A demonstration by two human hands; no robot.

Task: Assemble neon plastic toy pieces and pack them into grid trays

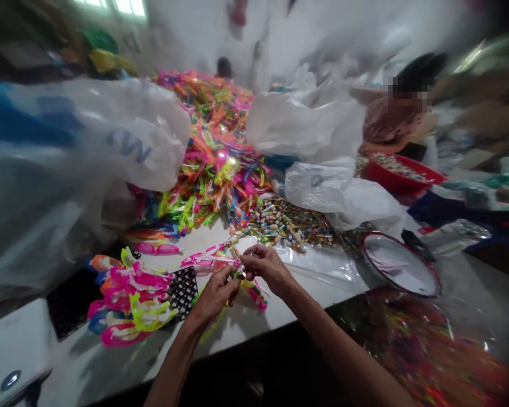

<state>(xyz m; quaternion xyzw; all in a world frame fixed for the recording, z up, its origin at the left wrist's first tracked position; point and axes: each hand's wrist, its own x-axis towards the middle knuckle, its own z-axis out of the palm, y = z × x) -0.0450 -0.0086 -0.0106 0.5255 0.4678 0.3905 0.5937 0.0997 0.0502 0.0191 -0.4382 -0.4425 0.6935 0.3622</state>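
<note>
My left hand [214,294] and my right hand [265,265] meet over the white table [237,322], both pinched on one small colourful plastic toy piece [248,285] with yellow and pink parts. Their fingertips touch at its upper end. A bundle of finished bright toy pieces [129,299] lies just left of my left hand on a black perforated tray [182,288]. A few loose pink pieces [207,260] rest right behind my hands.
A big heap of neon plastic pieces [212,152] fills the table's back. Small wrapped candies [288,223] spread to the right. White plastic sacks [68,164] bulge left and centre-right. A round white-lined basin [401,265] and a red bowl [401,175] stand right, near another person [396,113].
</note>
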